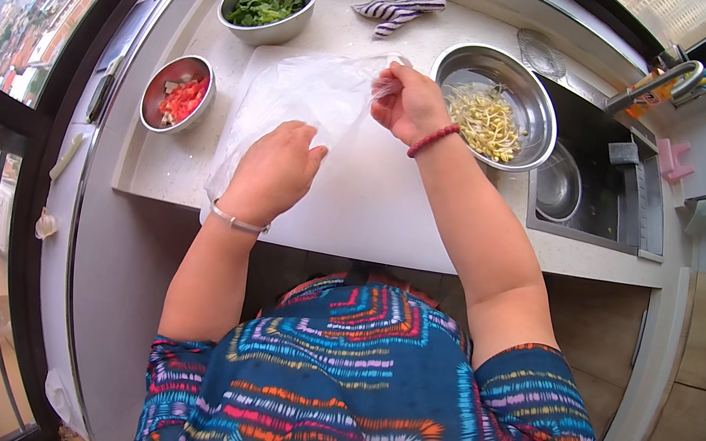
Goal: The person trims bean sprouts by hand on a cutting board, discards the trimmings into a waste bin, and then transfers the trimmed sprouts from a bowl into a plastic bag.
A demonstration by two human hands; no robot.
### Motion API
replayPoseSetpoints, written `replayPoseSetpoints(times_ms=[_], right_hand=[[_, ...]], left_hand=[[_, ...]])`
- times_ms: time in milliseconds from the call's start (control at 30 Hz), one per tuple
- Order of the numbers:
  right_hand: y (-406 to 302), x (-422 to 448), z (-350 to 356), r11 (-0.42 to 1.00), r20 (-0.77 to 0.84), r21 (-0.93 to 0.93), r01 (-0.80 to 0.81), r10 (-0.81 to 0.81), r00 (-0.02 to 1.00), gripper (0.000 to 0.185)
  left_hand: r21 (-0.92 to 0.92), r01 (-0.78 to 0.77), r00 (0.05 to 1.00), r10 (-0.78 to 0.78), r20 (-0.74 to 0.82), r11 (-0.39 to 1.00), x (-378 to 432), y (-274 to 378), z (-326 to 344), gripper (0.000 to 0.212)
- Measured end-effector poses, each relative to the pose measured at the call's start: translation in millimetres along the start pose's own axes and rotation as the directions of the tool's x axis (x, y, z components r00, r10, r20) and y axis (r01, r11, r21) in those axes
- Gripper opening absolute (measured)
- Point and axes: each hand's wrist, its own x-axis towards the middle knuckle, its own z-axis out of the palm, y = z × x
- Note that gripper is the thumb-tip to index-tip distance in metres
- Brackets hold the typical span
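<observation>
A clear, thin plastic bag (309,89) lies crumpled over the white cutting board (382,215). My right hand (409,101) pinches the bag's upper right edge and lifts it a little off the board. Over the left part of the bag is my left hand (279,165), palm down with the thumb apart from the bent fingers. Its fingertips are partly hidden, so whether they grip the plastic is unclear. Just right of my right hand stands a wide steel bowl (448,60) with bean sprouts (489,123) in it.
Left of the board are a steel bowl (202,112) of chopped red pieces and a steel bowl (302,27) of green leaves. A striped cloth (400,11) lies at the back. On the right, a sink (607,166) holds a metal basin (557,186) beneath a curved faucet (652,89).
</observation>
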Motion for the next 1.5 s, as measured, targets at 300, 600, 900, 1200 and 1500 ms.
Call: replayPoseSetpoints(times_ms=[300, 600, 900, 1200, 1500], right_hand=[[4, -10, 3, 0.962, 0.015, 0.264, 0.062, -0.068, 0.998, 0.01], [23, -25, 9, 0.882, 0.068, -0.454, 0.123, -0.104, 0.992, 0.037], [-71, -36, -135, -0.177, 0.114, -0.983, 0.041, -0.424, 0.899, 0.042], [-66, 11, -161, -0.236, 0.138, -0.97, 0.061, -0.324, 0.936, 0.033], [-73, 48, -156, -0.355, 0.15, -0.932, 0.069, -0.206, 0.967, 0.083]], left_hand=[[0.004, 0.019, 0.839, -0.014, -0.544, 1.0, -60, -33, -31, 0.063], [-0.936, 0.326, 0.78, -0.597, 0.188, 0.131, -58, -86, 26, 0.01], [-0.995, 0.089, 0.831, -0.547, 0.098, -0.042, -51, -39, 5, 0.004], [-0.999, 0.03, 0.863, -0.504, 0.034, -0.016, -33, 32, 5, 0.006], [-1.0, -0.018, 0.859, -0.513, -0.004, -0.023, -29, 73, 6, 0.008]])
